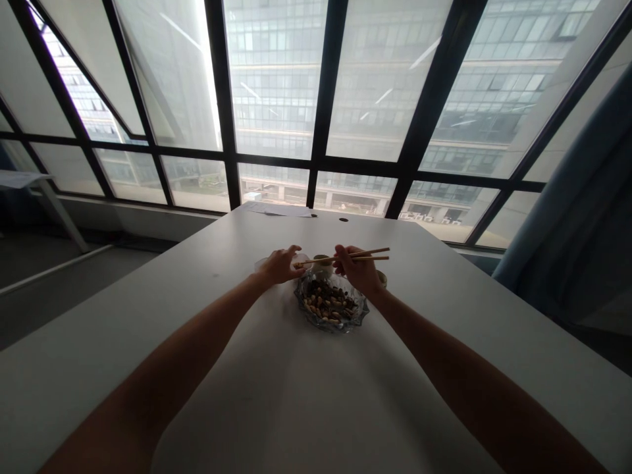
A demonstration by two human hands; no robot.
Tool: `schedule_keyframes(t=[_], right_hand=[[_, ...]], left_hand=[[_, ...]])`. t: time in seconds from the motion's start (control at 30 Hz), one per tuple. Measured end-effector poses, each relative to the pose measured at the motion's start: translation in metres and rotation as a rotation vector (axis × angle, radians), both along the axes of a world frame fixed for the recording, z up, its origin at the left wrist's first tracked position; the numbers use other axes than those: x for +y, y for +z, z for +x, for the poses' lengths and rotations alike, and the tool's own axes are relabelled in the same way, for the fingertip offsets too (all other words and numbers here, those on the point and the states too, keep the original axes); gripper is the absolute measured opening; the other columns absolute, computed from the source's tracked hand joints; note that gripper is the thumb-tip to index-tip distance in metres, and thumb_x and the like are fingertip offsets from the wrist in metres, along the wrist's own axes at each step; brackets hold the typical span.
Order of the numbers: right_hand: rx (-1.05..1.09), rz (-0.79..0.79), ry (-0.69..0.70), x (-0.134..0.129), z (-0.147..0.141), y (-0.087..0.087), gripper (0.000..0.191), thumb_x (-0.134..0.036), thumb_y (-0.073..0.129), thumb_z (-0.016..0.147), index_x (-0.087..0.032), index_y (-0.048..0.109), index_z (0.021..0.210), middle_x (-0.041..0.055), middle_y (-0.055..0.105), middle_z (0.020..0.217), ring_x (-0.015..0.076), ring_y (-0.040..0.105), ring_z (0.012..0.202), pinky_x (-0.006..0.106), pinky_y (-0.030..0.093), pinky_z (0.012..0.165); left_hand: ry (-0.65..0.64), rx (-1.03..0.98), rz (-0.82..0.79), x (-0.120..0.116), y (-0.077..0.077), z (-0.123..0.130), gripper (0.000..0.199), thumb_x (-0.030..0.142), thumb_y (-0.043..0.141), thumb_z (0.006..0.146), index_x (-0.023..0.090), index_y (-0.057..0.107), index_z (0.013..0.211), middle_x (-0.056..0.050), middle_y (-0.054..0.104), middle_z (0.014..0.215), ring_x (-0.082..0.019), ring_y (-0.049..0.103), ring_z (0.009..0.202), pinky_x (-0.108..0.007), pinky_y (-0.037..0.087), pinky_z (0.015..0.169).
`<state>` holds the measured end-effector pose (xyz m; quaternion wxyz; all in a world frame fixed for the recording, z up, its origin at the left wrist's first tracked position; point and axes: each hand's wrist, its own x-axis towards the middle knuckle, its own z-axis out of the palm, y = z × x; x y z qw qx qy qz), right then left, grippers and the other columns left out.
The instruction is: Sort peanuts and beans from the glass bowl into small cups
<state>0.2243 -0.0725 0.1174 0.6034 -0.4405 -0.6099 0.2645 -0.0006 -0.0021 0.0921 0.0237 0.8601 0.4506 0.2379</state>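
My right hand (354, 268) grips a pair of wooden chopsticks (368, 255) above the far side of a clear glass bowl (365, 309) with a wavy rim. In the bowl lies a mix of peanuts (320, 303) and darker seeds or nuts. The chopsticks point left, their tips close to my left thumb; a small brownish piece seems to be at the tips. My left hand (279, 265) curves its thumb and fingers around a clear container (303, 259), mostly hidden by the hand. Between my hands stands a small cup (322, 261) with a greenish inside.
Another small cup (382, 279) is partly hidden behind my right wrist. Sheets of paper (279, 209) lie at the far end of the white table (237, 408), near two dark round holes. Beyond it are large windows; a blue curtain (567, 197) hangs at the right.
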Motion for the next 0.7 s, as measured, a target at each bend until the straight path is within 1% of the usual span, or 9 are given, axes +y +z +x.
schedule_keyframes(t=[0.07,0.17,0.23,0.3,0.4,0.47,0.53,0.6,0.7], right_hand=[[0.048,0.017,-0.072,-0.011,0.011,0.005,0.064,-0.082,0.064,0.071,-0.018,0.064,0.067,0.0028,0.064,0.052,0.0117,0.055,0.04,0.023,0.042,0.037],[0.011,0.0,-0.109,-0.03,0.03,0.008,0.063,-0.079,0.062,0.076,-0.017,0.065,0.065,0.0024,0.061,0.048,0.0098,0.051,0.035,0.021,0.039,0.034],[-0.013,-0.028,-0.084,-0.037,0.038,0.004,0.062,-0.079,0.065,0.074,-0.017,0.066,0.067,0.0025,0.063,0.048,0.0102,0.052,0.036,0.021,0.041,0.035],[-0.035,-0.059,-0.04,-0.039,0.041,-0.003,0.062,-0.079,0.068,0.071,-0.017,0.066,0.068,0.003,0.065,0.051,0.0113,0.056,0.039,0.021,0.043,0.037],[-0.131,-0.073,0.029,-0.038,0.041,-0.014,0.057,-0.075,0.069,0.073,-0.018,0.066,0.068,0.004,0.068,0.056,0.013,0.06,0.044,0.022,0.046,0.04],[-0.225,-0.038,0.044,-0.039,0.043,-0.019,0.052,-0.069,0.068,0.08,-0.018,0.067,0.069,0.0042,0.069,0.057,0.0135,0.061,0.046,0.023,0.049,0.043],[-0.278,0.01,0.026,-0.041,0.046,-0.022,0.048,-0.064,0.065,0.086,-0.019,0.067,0.07,0.004,0.069,0.058,0.0136,0.062,0.047,0.023,0.05,0.045],[-0.272,0.044,0.003,-0.043,0.05,-0.026,0.046,-0.061,0.063,0.089,-0.019,0.067,0.071,0.0036,0.069,0.058,0.0137,0.062,0.047,0.024,0.05,0.045],[-0.217,0.057,-0.03,-0.044,0.055,-0.032,0.044,-0.06,0.064,0.089,-0.019,0.067,0.072,0.0029,0.069,0.058,0.0136,0.062,0.045,0.024,0.049,0.044]], left_hand=[[0.022,0.025,-0.004,0.002,0.0,0.0,0.063,0.043,0.067,0.084,0.017,0.049,0.138,-0.013,0.073,0.119,-0.032,0.068,0.113,-0.041,0.052,0.097],[0.057,0.056,-0.03,0.009,0.0,0.003,0.059,0.044,0.063,0.087,0.016,0.05,0.138,-0.014,0.073,0.118,-0.031,0.069,0.112,-0.041,0.051,0.098],[0.088,0.073,-0.038,0.014,0.0,0.004,0.058,0.044,0.06,0.09,0.015,0.05,0.138,-0.015,0.072,0.121,-0.031,0.067,0.114,-0.042,0.048,0.101],[0.103,0.094,-0.015,0.014,0.0,0.004,0.058,0.046,0.057,0.092,0.012,0.049,0.139,-0.017,0.07,0.124,-0.032,0.066,0.117,-0.045,0.043,0.107],[0.088,0.082,0.077,0.004,-0.005,-0.006,0.059,0.052,0.053,0.094,0.011,0.052,0.137,-0.018,0.068,0.129,-0.032,0.062,0.122,-0.049,0.033,0.115],[0.089,0.033,0.158,-0.009,-0.012,-0.017,0.057,0.054,0.051,0.095,0.012,0.055,0.134,-0.017,0.065,0.133,-0.033,0.059,0.125,-0.05,0.033,0.116],[0.104,-0.026,0.23,-0.022,-0.024,-0.031,0.055,0.053,0.053,0.094,0.014,0.055,0.133,-0.017,0.061,0.139,-0.033,0.056,0.129,-0.05,0.035,0.114],[0.129,-0.082,0.266,-0.03,-0.037,-0.042,0.056,0.053,0.056,0.092,0.016,0.053,0.134,-0.017,0.057,0.144,-0.033,0.052,0.133,-0.051,0.037,0.113],[0.193,-0.188,0.264,-0.031,-0.054,-0.052,0.063,0.054,0.062,0.089,0.017,0.047,0.138,-0.018,0.054,0.145,-0.035,0.05,0.135,-0.053,0.043,0.11]])
